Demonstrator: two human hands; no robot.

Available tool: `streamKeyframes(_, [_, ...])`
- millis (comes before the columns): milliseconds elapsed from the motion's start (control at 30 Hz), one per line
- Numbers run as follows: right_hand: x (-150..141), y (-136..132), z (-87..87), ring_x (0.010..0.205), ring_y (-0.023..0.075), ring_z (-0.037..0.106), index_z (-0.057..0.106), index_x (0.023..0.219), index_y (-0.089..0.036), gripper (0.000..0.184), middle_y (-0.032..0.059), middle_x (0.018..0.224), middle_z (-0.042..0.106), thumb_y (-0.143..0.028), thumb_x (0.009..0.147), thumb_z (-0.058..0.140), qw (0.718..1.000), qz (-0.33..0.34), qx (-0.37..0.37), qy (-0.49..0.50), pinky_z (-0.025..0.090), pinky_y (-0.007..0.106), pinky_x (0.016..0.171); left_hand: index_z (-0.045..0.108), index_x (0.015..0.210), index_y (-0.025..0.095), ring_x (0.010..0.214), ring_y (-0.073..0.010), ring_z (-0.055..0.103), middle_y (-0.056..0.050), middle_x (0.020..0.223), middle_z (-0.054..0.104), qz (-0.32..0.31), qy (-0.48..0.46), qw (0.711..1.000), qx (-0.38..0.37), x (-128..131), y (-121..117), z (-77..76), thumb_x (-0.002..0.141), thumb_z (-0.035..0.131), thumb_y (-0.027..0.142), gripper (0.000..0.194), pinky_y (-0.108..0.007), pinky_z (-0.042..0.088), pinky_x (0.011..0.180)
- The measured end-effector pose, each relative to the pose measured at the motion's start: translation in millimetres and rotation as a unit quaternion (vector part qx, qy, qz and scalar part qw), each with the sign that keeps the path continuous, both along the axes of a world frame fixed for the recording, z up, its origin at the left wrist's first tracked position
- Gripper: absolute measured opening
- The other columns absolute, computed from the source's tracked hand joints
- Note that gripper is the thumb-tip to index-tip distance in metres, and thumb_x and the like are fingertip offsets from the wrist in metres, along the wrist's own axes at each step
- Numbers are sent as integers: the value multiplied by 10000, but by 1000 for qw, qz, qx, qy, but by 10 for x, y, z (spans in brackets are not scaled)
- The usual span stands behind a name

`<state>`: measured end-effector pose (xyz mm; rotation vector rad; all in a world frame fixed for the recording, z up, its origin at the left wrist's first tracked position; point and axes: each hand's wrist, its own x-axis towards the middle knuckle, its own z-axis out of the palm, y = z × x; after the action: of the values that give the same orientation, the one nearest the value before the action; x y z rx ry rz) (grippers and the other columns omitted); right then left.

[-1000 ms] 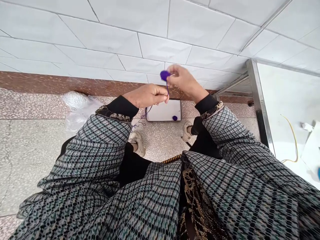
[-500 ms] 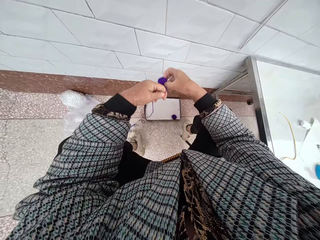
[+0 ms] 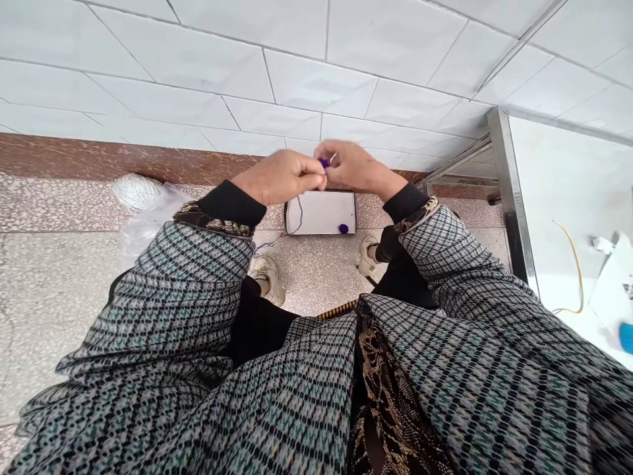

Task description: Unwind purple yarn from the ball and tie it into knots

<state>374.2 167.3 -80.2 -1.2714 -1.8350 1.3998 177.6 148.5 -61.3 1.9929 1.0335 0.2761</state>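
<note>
My left hand (image 3: 281,177) and my right hand (image 3: 353,167) meet in front of me, fingertips pinched together. Between them sits a small purple yarn piece (image 3: 324,162), mostly hidden by the fingers. My right hand also holds a thin pale stick, probably a hook, poking up beside the purple piece. A purple yarn strand (image 3: 295,221) hangs from my left hand down to the floor. Below the hands a white tray (image 3: 316,211) lies on the floor with another small purple piece (image 3: 343,229) on it.
My feet in pale shoes (image 3: 267,278) stand on the speckled stone floor either side of the tray. A clear plastic bag with white yarn (image 3: 138,194) lies at left by the wall. A metal-framed white table (image 3: 554,198) with a yellow cord stands at right.
My hands have come together: the right hand lowered the purple piece from above down to the left hand's fingertips, which now cover most of it.
</note>
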Motion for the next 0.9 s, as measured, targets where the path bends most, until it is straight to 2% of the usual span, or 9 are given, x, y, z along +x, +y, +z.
streamKeyframes(167, [9,-74,67,632,84,497,577,926,-178,218,-36,771,611,-63,818,728,983,81,-125,111,440,195,606,659,783,153,690,-118,399,35,652,492,127,36,990,46,-182,112,0,921,524,244,214,-274,330,712])
streamKeyframes(267, [-46,-41,117,651,79,527,542,960,-190,155,-22,832,608,-94,911,654,964,-35,-98,243,475,190,641,684,813,146,682,-120,427,31,673,538,91,11,996,12,-105,97,-71,909,529,231,201,-270,347,724])
streamKeyframes(367, [-63,7,77,658,92,527,510,913,-207,189,-20,820,582,-86,941,652,977,-139,-32,156,462,192,619,676,772,147,668,-131,468,15,686,581,-5,-21,999,-24,-11,37,-73,894,541,237,203,-273,356,708])
streamKeyframes(467, [-29,-21,42,630,97,498,541,848,-184,260,-29,736,576,-8,843,733,998,-48,-28,-15,396,196,546,652,757,142,663,-123,451,16,668,552,13,-19,1000,-16,-39,23,10,900,542,209,193,-270,332,685])
streamKeyframes(567, [-17,-98,119,594,82,525,560,869,-163,279,-41,717,607,89,818,668,990,73,-109,44,420,186,557,619,747,140,675,-113,414,27,635,493,111,3,994,-9,-114,66,66,918,545,155,187,-269,328,700])
streamKeyframes(633, [-42,-118,205,581,77,558,529,923,-177,282,-49,750,622,97,882,581,976,26,-137,168,474,189,595,624,761,145,657,-115,411,29,619,483,139,-5,990,-34,-114,88,41,928,540,137,187,-271,342,699])
streamKeyframes(733, [-94,-79,277,646,73,606,490,944,-196,249,-54,798,600,48,992,508,951,-122,-95,266,523,182,691,656,767,148,627,-123,457,17,626,520,65,-46,993,-84,-37,73,-44,920,549,150,187,-275,369,678])
streamKeyframes(833, [-92,-47,255,614,82,550,483,862,-195,288,-61,718,548,64,959,562,976,-168,-58,123,482,188,646,692,773,146,635,-122,490,11,660,573,-31,-66,994,-80,-9,39,-63,904,565,176,185,-267,377,674])
streamKeyframes(900, [-55,-70,243,596,92,506,516,819,-186,301,-55,683,554,70,868,667,996,-67,-56,-1,414,201,567,696,793,143,661,-115,479,16,670,578,-5,-67,996,-50,-64,45,-26,911,571,181,177,-259,369,680])
